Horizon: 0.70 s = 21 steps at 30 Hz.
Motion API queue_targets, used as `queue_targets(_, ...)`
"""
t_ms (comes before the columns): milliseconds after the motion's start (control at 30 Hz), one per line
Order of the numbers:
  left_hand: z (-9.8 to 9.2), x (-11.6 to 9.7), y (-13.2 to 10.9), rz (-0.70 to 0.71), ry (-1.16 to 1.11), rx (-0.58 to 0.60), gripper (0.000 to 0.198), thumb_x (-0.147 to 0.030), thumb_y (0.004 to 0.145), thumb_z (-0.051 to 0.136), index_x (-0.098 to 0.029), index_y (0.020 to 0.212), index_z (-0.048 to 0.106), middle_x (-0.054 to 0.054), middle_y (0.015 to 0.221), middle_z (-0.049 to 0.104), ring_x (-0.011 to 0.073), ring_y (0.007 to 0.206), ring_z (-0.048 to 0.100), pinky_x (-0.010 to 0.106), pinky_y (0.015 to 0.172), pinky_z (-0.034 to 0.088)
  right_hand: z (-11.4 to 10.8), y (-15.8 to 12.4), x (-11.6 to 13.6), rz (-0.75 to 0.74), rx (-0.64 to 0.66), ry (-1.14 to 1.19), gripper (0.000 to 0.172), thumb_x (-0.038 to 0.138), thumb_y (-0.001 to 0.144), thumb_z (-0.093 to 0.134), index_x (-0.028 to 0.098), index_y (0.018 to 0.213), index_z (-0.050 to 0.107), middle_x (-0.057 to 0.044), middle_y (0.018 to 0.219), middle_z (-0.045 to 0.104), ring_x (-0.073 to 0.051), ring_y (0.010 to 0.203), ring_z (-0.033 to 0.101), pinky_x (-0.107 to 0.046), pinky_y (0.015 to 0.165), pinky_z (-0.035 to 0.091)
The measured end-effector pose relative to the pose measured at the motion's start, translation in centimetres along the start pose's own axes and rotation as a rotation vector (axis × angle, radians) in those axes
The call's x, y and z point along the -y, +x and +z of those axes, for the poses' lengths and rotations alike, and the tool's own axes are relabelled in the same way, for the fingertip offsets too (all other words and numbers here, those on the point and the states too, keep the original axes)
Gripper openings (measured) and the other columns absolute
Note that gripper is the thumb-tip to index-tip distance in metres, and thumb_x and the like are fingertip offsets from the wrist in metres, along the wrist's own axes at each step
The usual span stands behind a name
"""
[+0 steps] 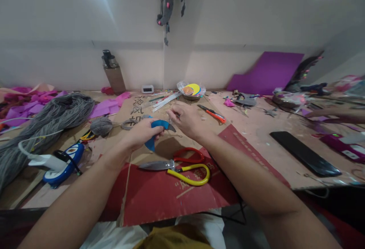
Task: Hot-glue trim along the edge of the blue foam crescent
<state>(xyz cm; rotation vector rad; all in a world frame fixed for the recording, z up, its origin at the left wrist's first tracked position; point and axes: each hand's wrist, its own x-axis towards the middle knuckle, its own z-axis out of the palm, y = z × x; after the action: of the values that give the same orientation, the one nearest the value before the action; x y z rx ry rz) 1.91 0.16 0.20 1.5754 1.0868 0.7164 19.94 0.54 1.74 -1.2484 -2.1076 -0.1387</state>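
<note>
A person's two bare hands work above a pale pink counter [251, 127] partly covered by a red printed cardboard sheet [151, 203]. The left hand [145, 132] has its grip closed around a bright blue, curved flat piece [160, 124], pinched between thumb and fingers, just above the cardboard. A dark grey pointed tip [171, 127] pokes out on its right side. The right hand [185, 119] hovers near that tip with curled fingers; they are too blurred for me to tell whether its grip holds anything.

Below the hands lie metal scissors with one red and one yellow handle [171, 164], blades pointing left. A hard tug could crease the blue piece or slide it from the pinch, since it looks thin. A careless drop of the right forearm could knock the scissors, and a dragging left sleeve-less arm might snag the loose grey yarn [129, 124] beside it.
</note>
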Motion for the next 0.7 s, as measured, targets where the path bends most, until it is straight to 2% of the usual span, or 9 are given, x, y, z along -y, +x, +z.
queue_targets(467, -0.07, -0.10, -0.16, 0.061, -0.081, 0.039, 0.016, -0.031, 0.073, 0.063, -0.015, 0.072, 0.062, 0.002, 0.065, 0.060, 0.0087, 0.051, 0.050, 0.021, 0.050, 0.040, 0.77, -0.50, -0.60, 0.074, -0.133, 0.096, 0.034, 0.031, 0.092, 0.042, 0.019, 0.060, 0.044, 0.000, 0.064, 0.048, -0.012, 0.058, 0.039, -0.027, 0.057, 0.025)
queue_targets(700, -0.03, -0.01, -0.21, 0.079, -0.043, 0.064, 0.017, -0.031, 0.075, 0.060, -0.015, 0.073, 0.061, 0.001, 0.066, 0.060, 0.0086, 0.052, 0.049, 0.022, 0.051, 0.039, 0.65, -0.60, -0.42, 0.088, -0.137, 0.151, 0.034, 0.028, 0.090, 0.041, 0.020, 0.058, 0.035, 0.001, 0.062, 0.042, -0.011, 0.059, 0.038, -0.026, 0.058, 0.025)
